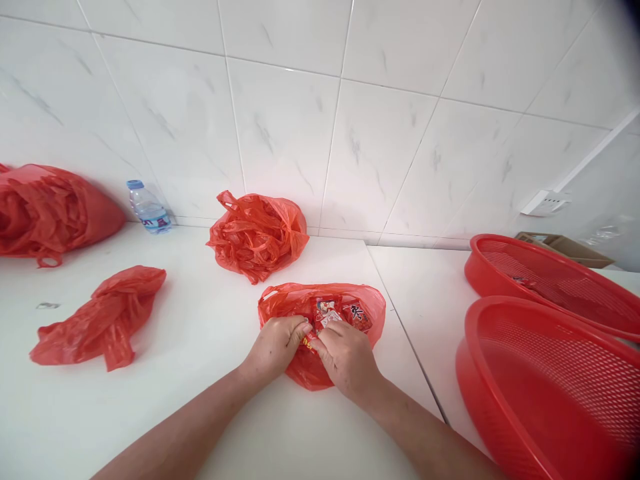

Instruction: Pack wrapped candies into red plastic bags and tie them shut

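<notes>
Packets [357,317], flat and glossy, sit in a thin, crinkled red bag [313,377] at the centre of the frame. Left hand [277,345] and right hand [347,357] are curled nearly closed, thumbs close together, pinching a wrapper [308,345] (yellow lettering shows) between them. Smooth white worktop [200,320] lies beneath; rigid mesh baskets [470,390] fill the lower right, a clear bottle [151,212] stands upper left.

Two hands, one left hand [273,345] and one right hand [351,360]. Four red plastic bags or bundles: one open bag [313,379], one crumpled bag [120,310], two bulging bundles [260,233] [97,207]. Two red baskets [465,380] [477,277]. One bottle [151,213]. One cardboard box [575,251]. At least three packets [359,319] in the open bag, exact number hidden.
</notes>
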`<control>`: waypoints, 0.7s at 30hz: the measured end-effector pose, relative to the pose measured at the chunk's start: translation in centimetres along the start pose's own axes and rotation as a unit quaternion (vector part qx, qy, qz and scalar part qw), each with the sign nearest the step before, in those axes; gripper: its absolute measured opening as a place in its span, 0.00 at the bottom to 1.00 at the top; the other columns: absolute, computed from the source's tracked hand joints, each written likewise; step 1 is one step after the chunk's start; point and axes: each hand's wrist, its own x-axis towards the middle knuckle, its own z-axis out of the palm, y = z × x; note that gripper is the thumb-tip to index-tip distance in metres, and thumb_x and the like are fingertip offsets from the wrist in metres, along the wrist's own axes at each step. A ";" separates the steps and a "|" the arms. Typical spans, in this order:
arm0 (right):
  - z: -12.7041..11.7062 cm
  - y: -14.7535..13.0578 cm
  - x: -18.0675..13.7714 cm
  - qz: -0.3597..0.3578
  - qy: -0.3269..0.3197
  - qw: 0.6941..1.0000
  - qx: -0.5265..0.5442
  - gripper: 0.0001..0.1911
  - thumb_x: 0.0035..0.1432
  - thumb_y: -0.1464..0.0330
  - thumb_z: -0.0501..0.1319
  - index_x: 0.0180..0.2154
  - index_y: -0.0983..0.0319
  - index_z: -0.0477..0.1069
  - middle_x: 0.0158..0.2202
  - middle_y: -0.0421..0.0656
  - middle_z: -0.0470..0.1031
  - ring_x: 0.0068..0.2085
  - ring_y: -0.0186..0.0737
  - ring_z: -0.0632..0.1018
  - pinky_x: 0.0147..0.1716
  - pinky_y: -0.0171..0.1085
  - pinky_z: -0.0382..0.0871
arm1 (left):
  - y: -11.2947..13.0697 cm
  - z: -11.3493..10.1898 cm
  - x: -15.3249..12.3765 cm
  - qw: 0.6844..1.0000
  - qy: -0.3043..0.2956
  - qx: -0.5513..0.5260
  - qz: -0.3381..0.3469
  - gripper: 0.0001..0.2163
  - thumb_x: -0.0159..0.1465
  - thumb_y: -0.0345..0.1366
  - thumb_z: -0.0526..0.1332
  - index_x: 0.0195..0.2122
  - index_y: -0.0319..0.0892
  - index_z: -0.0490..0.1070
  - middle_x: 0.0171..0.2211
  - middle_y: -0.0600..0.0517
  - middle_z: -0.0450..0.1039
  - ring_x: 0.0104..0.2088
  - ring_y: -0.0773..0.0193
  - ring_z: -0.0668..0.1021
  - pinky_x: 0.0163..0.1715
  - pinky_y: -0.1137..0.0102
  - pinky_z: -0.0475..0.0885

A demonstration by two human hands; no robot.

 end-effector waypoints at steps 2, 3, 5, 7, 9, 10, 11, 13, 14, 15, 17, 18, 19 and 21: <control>-0.1 -0.1 0.0 -0.003 0.006 1.000 0.012 0.21 0.64 0.67 0.51 0.18 0.62 0.59 0.19 0.39 0.62 0.23 0.31 0.62 0.23 0.32 0.54 | 0.1 -0.1 0.0 1.000 -0.002 -0.024 -0.008 0.21 0.66 0.48 0.46 0.20 0.41 0.51 0.18 0.58 0.54 0.21 0.70 0.56 0.20 0.73 0.52; -0.1 -0.1 0.0 -0.003 0.008 1.000 0.016 0.21 0.64 0.68 0.51 0.18 0.62 0.59 0.19 0.39 0.62 0.23 0.31 0.62 0.23 0.32 0.55 | 0.2 -0.1 0.0 0.999 -0.002 -0.037 -0.011 0.21 0.66 0.48 0.47 0.19 0.41 0.50 0.18 0.58 0.53 0.21 0.71 0.56 0.20 0.73 0.52; -0.1 -0.1 0.0 0.002 0.007 1.000 0.021 0.20 0.64 0.67 0.51 0.18 0.62 0.59 0.19 0.39 0.62 0.23 0.31 0.62 0.23 0.32 0.55 | 0.3 -0.2 0.0 0.998 -0.001 -0.067 -0.019 0.21 0.65 0.48 0.47 0.19 0.41 0.52 0.18 0.58 0.54 0.20 0.71 0.58 0.20 0.73 0.54; 0.1 0.0 0.0 0.021 0.000 1.000 0.024 0.20 0.64 0.67 0.50 0.19 0.62 0.58 0.19 0.38 0.62 0.23 0.31 0.62 0.23 0.32 0.54 | 0.5 -0.4 -0.1 0.995 0.002 -0.100 -0.012 0.20 0.66 0.46 0.47 0.21 0.41 0.58 0.20 0.56 0.61 0.22 0.69 0.64 0.23 0.73 0.60; 0.2 0.3 0.0 0.044 -0.007 0.999 0.031 0.20 0.65 0.66 0.49 0.19 0.62 0.58 0.19 0.38 0.62 0.23 0.31 0.62 0.23 0.32 0.54 | 0.7 -0.6 -0.2 0.991 0.006 -0.131 0.009 0.14 0.65 0.44 0.50 0.30 0.41 0.68 0.28 0.54 0.70 0.30 0.66 0.71 0.31 0.72 0.67; 0.3 0.4 0.0 0.055 -0.010 0.998 0.034 0.20 0.65 0.66 0.49 0.20 0.61 0.58 0.19 0.38 0.62 0.23 0.31 0.63 0.23 0.31 0.55 | 0.8 -0.7 -0.3 0.989 0.004 -0.144 0.017 0.11 0.65 0.42 0.52 0.36 0.42 0.70 0.34 0.53 0.73 0.35 0.64 0.73 0.36 0.70 0.68; 0.3 0.6 0.0 0.063 -0.013 0.997 0.036 0.20 0.65 0.66 0.48 0.20 0.61 0.57 0.20 0.38 0.62 0.23 0.31 0.63 0.23 0.31 0.55 | 0.9 -0.7 -0.3 0.988 -0.001 -0.154 0.020 0.10 0.63 0.40 0.55 0.41 0.43 0.70 0.38 0.52 0.74 0.38 0.63 0.74 0.40 0.70 0.68; 0.4 0.8 -0.1 0.071 -0.017 0.997 0.035 0.21 0.65 0.65 0.47 0.20 0.61 0.56 0.20 0.38 0.62 0.23 0.31 0.63 0.23 0.31 0.54 | 0.9 -0.7 -0.2 0.987 -0.011 -0.159 0.010 0.10 0.61 0.36 0.58 0.43 0.45 0.70 0.39 0.53 0.75 0.39 0.63 0.75 0.41 0.69 0.69; 0.5 0.9 -0.2 0.072 -0.020 0.997 0.032 0.21 0.65 0.65 0.47 0.20 0.61 0.56 0.19 0.38 0.62 0.23 0.31 0.63 0.23 0.31 0.54 | 0.9 -0.6 -0.2 0.988 -0.012 -0.156 0.004 0.08 0.60 0.35 0.59 0.41 0.44 0.70 0.37 0.53 0.75 0.38 0.64 0.75 0.40 0.70 0.69; 0.6 1.0 -0.3 0.071 -0.024 0.997 0.029 0.21 0.65 0.65 0.47 0.20 0.61 0.56 0.19 0.38 0.61 0.23 0.31 0.63 0.23 0.32 0.54 | 0.9 -0.5 -0.1 0.988 -0.010 -0.151 0.001 0.06 0.60 0.33 0.59 0.39 0.44 0.71 0.35 0.54 0.74 0.36 0.64 0.75 0.39 0.70 0.69; 0.7 1.1 -0.5 0.067 -0.032 0.997 0.024 0.20 0.65 0.65 0.47 0.20 0.61 0.56 0.20 0.38 0.62 0.23 0.31 0.63 0.23 0.32 0.54 | 0.8 -0.4 -0.1 0.991 0.000 -0.136 0.000 0.03 0.59 0.32 0.59 0.35 0.43 0.70 0.32 0.55 0.74 0.34 0.65 0.74 0.37 0.71 0.69; 0.8 1.1 -0.6 0.066 -0.037 0.997 0.023 0.20 0.65 0.65 0.47 0.20 0.61 0.56 0.20 0.38 0.62 0.23 0.31 0.63 0.23 0.32 0.54 | 0.8 -0.3 -0.1 0.992 0.003 -0.128 0.002 0.03 0.59 0.31 0.59 0.34 0.43 0.70 0.32 0.55 0.73 0.34 0.66 0.74 0.36 0.71 0.69; 0.8 1.1 -0.6 0.066 -0.042 0.997 0.023 0.20 0.65 0.64 0.47 0.20 0.61 0.56 0.20 0.38 0.62 0.23 0.31 0.63 0.23 0.32 0.53 | 0.7 -0.3 -0.1 0.993 0.005 -0.120 0.005 0.02 0.59 0.31 0.59 0.33 0.43 0.69 0.31 0.55 0.73 0.33 0.66 0.74 0.36 0.72 0.69; 0.9 1.1 -0.7 0.070 -0.054 0.996 0.026 0.20 0.65 0.64 0.46 0.20 0.61 0.56 0.20 0.38 0.62 0.23 0.32 0.63 0.23 0.33 0.53 | 0.7 -0.3 -0.1 0.995 0.005 -0.101 0.015 0.02 0.59 0.30 0.59 0.32 0.43 0.69 0.31 0.56 0.73 0.33 0.67 0.73 0.35 0.72 0.68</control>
